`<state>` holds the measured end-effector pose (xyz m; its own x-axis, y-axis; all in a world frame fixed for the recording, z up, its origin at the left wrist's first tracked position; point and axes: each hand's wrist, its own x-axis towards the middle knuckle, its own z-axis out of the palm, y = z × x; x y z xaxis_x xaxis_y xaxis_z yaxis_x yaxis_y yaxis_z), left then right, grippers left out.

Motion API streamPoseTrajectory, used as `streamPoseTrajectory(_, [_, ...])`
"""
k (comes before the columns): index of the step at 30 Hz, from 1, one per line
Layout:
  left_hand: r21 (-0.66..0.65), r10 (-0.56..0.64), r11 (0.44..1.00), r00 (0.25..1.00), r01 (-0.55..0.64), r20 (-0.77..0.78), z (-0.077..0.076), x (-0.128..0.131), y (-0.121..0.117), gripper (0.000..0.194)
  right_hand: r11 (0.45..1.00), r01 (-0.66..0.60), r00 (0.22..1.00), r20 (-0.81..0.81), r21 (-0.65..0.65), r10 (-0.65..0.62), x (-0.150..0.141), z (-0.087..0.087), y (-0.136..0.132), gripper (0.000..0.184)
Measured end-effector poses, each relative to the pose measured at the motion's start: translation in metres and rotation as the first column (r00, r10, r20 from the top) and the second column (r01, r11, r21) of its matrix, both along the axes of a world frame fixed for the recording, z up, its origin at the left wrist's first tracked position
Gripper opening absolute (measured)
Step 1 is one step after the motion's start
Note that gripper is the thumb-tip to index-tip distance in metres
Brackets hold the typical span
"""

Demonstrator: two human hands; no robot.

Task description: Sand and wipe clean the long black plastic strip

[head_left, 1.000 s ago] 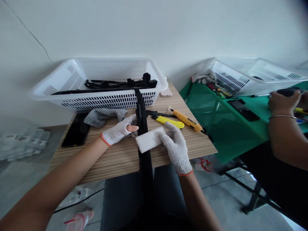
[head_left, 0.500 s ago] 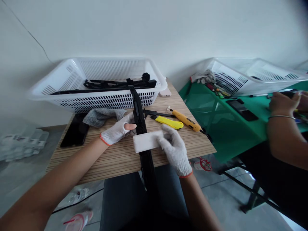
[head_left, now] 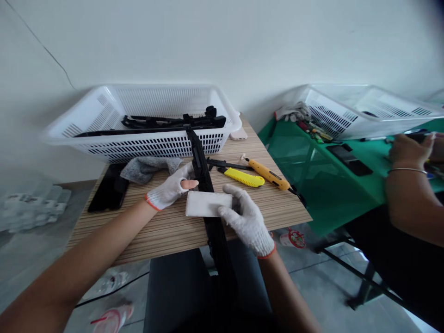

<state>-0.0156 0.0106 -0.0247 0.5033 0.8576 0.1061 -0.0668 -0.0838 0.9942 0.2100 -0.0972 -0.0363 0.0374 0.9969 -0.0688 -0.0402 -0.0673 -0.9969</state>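
A long black plastic strip [head_left: 198,155] runs from the basket's front rim across the table and down over my lap. My left hand [head_left: 172,187], in a white glove with the thumb tip bare, is closed around the strip's left side; some of its fingers are hidden behind it. My right hand [head_left: 247,219], also gloved, grips the right end of a flat white rectangular block [head_left: 204,204]. The block lies across the strip and covers part of it; whether it presses on it I cannot tell.
A white basket [head_left: 145,144] with black plastic parts stands behind. Around my hands are a grey cloth [head_left: 149,169], a black phone [head_left: 108,187], a yellow utility knife [head_left: 243,177], a black caliper [head_left: 229,164] and an orange power tool [head_left: 268,174]. A co-worker's arm [head_left: 411,180] is at the green table.
My right hand has moved slightly left and toward me with the white block, which now lies more level. The near part of the strip has shifted slightly right. My left hand keeps its hold.
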Motion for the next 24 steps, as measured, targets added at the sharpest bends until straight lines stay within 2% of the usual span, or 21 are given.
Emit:
streamPoseTrajectory(1, [0.003, 0.0, 1.0, 1.0, 0.0, -0.003, -0.0001, 0.0, -0.0001, 0.067, 1.0, 0.022, 1.0, -0.015, 0.002, -0.022, -0.0003, 0.0003, 0.0003, 0.059])
streamPoseTrajectory(4, [0.016, 0.003, 1.0, 1.0, -0.003, -0.01, -0.0022, -0.0001, 0.0013, 0.069, 0.973, 0.233, 0.971, -0.063, 0.003, -0.232, -0.0018, 0.0024, 0.0024, 0.055])
streamPoseTrajectory(5, [0.02, 0.0, 1.0, 1.0, 0.0, -0.012, -0.0031, -0.0002, 0.002, 0.069, 0.975, 0.222, 0.973, -0.071, -0.003, -0.221, -0.0025, 0.0035, 0.003, 0.054])
streamPoseTrajectory(8, [0.027, -0.015, 1.0, 1.0, 0.016, -0.021, -0.0047, -0.0007, 0.0038, 0.068, 0.997, 0.075, 0.991, -0.108, -0.032, -0.078, -0.005, 0.0072, 0.0038, 0.056])
streamPoseTrajectory(9, [0.026, -0.022, 0.999, 0.999, 0.023, -0.026, -0.0047, -0.0008, 0.0042, 0.067, 0.995, 0.095, 0.986, -0.133, -0.041, -0.1, -0.0057, 0.0083, 0.0039, 0.057])
streamPoseTrajectory(12, [0.023, -0.045, 0.999, 0.998, 0.046, -0.046, -0.0031, -0.0011, 0.0047, 0.067, 0.963, 0.262, 0.943, -0.192, -0.068, -0.27, -0.0067, 0.0102, 0.0046, 0.056])
streamPoseTrajectory(16, [0.02, -0.057, 0.998, 0.997, 0.059, -0.059, -0.0001, -0.0014, 0.0048, 0.066, 0.985, 0.157, 0.966, -0.195, -0.068, -0.168, -0.0067, 0.0091, 0.0058, 0.058])
streamPoseTrajectory(20, [0.005, -0.075, 0.997, 0.996, 0.076, -0.057, 0.0006, -0.0007, 0.0059, 0.069, 0.944, 0.324, 0.928, -0.177, -0.057, -0.329, -0.0068, 0.0066, 0.0064, 0.055])
streamPoseTrajectory(21, [0.002, -0.076, 0.997, 0.996, 0.076, -0.053, 0.0004, -0.0004, 0.0061, 0.069, 0.951, 0.305, 0.935, -0.173, -0.055, -0.31, -0.0066, 0.0057, 0.0061, 0.054])
streamPoseTrajectory(24, [-0.001, -0.059, 0.998, 0.998, 0.059, -0.031, -0.0001, 0.0004, 0.0053, 0.067, 0.992, 0.119, 0.979, -0.165, -0.028, -0.122, -0.0041, 0.0017, 0.0046, 0.055])
